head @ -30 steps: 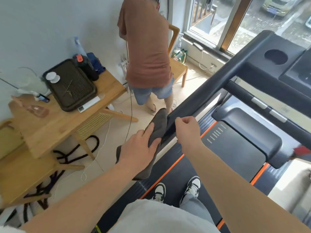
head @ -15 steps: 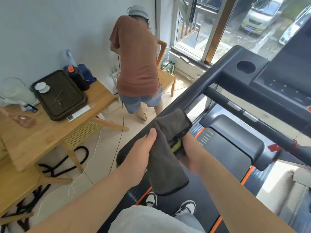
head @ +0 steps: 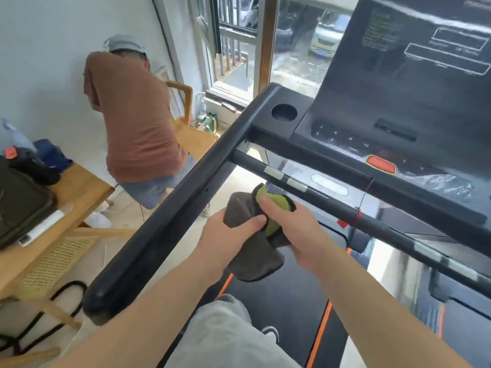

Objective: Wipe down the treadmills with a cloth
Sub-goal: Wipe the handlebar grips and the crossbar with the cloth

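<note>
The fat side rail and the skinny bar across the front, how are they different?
The side rail is thick; the front bar is thin. The side rail is plain black; the front bar has silver patches and a red string tied round it. The side rail ends in a rounded tip near the person. Both are black and straight.

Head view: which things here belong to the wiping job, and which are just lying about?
In the job: cloth, gripped by left hand and right hand; treadmill handrail; console.
Lying about: wooden table, dark tray, black cable, wooden chair, another person by the wall.
</note>
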### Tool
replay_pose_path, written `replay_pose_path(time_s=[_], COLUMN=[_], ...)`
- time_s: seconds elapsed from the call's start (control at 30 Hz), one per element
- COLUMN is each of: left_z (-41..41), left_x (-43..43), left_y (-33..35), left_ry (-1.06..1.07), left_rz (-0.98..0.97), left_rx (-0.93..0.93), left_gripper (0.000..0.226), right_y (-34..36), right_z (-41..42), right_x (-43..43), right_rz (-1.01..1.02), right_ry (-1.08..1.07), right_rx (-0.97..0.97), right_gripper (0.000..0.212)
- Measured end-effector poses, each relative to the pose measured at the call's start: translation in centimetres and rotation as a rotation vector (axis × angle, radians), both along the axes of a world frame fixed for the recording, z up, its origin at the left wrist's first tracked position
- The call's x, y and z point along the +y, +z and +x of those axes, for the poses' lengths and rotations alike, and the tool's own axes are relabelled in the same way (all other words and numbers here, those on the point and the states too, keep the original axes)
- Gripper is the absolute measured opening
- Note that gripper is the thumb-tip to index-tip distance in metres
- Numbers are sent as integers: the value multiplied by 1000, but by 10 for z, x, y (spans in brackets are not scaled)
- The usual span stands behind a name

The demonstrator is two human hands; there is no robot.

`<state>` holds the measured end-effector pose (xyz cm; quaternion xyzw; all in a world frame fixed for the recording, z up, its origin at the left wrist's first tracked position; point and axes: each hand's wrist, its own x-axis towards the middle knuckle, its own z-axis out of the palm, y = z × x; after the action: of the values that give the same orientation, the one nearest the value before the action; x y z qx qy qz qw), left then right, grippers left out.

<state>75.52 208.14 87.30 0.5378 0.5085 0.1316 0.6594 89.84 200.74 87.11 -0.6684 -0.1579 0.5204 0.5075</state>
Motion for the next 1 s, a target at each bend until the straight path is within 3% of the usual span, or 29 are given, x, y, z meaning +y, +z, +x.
replay_pose_path(time_s=[0.1,0.2,0.27,0.37,0.4,0.47,0.6,0.67,0.77,0.83,1.0], left_z=[16,24,30,51,60,79,102,111,126,126,125], left_x=[11,32,54,93,105,126,156,165,157,152,164], left_y=[5,8,4,9,9,16,13,-12,-47,-65,-78], left_ry=[-60,-21,91,182,181,131,-197,-455,-931,-1083,-1204], left_rz=[92,-34,-157,-154,-114,54,631,885,1051,1100,1346], left_rx=[67,74,36,51,69,69,80,277,669,695,748], left_gripper=[10,19,30,11,13,24,36,67,91,106,113], right_y=[0,-12,-21,-26,-28,-34,-37,-39,-50,-53,-43], right_z=[17,35,52,83,95,120,154,159,161,161,168], right_x=[7,28,45,72,79,88,87,82,74,72,89], right_rz=[-50,-133,-165,-173,-198,-283,-624,-751,-791,-762,-684], right_ry=[-7,-115,-215,-182,-136,-8,459,592,639,638,734], right_rx=[8,-47,-184,-515,-624,-739,-786,-778,-839,-868,-879], right_gripper=[38,30,20,5,6,13,62,57,34,31,46])
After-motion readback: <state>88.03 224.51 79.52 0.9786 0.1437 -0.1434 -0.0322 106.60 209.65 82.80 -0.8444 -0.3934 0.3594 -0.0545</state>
